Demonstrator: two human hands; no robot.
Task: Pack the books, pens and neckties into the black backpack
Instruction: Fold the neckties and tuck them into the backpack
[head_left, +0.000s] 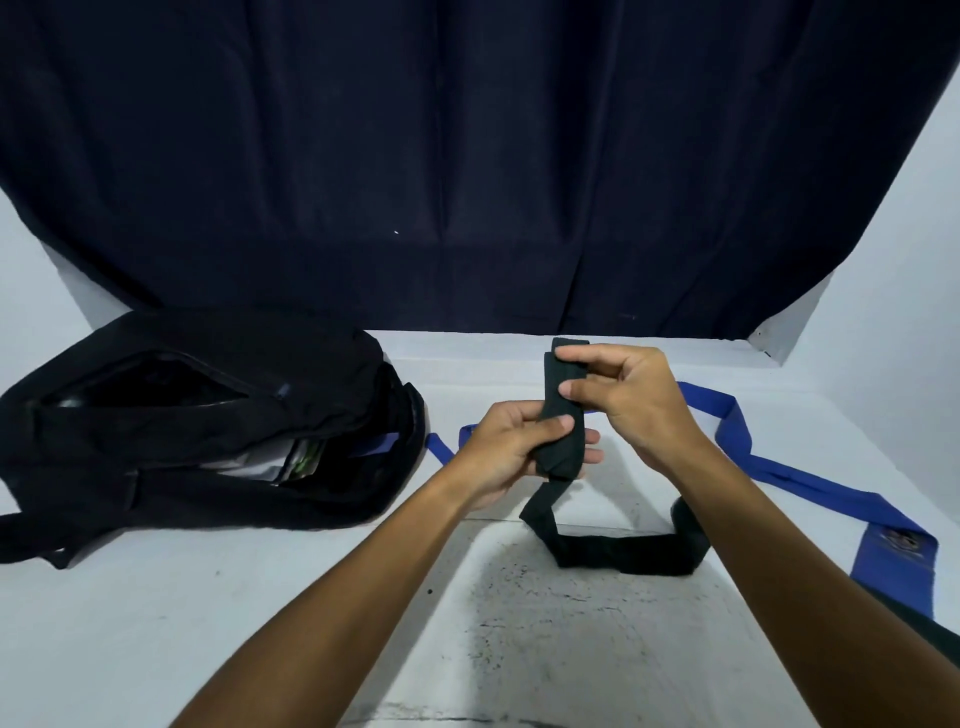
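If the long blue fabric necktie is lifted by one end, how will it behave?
The long blue fabric necktie will probably hang limp: it lies flat with bends on the white table. It seems light, being a thin strip. The black necktie droops likewise from both hands, so folding first may help.

We see dim, cool bluish light from above, brightest on the white table (519, 649) in the near centre. The dark curtain (467, 156) swallows detail. Soft shadows sit under the forearms. Wide-angle bending curves the edges; focus looks slightly soft overall.
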